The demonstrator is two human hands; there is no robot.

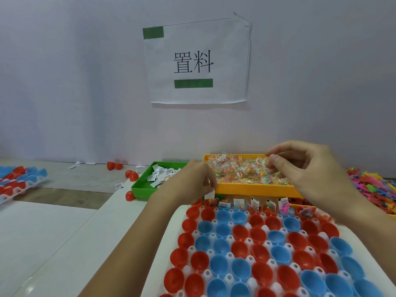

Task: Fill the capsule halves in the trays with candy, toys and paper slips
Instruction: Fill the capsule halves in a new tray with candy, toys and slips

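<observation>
A white tray (276, 288) in front of me holds rows of red and blue capsule halves (240, 245). Those in the far row (255, 205) carry paper slips, candy and small toys; the nearer rows are empty. My left hand (192, 183) pinches a white paper slip (210, 192) just above the far-left red half. My right hand (308, 168) hovers over the orange bin of wrapped candy (240, 170), fingers curled and pinching a small clear candy packet (269, 166). A green bin with paper slips (158, 174) stands to the left of it.
Colourful plastic toys (372, 185) lie heaped at the far right. Loose red capsule halves (131, 175) sit beside the green bin. Another filled capsule tray (19, 181) rests at the far left. A paper sign (197, 61) hangs on the wall behind.
</observation>
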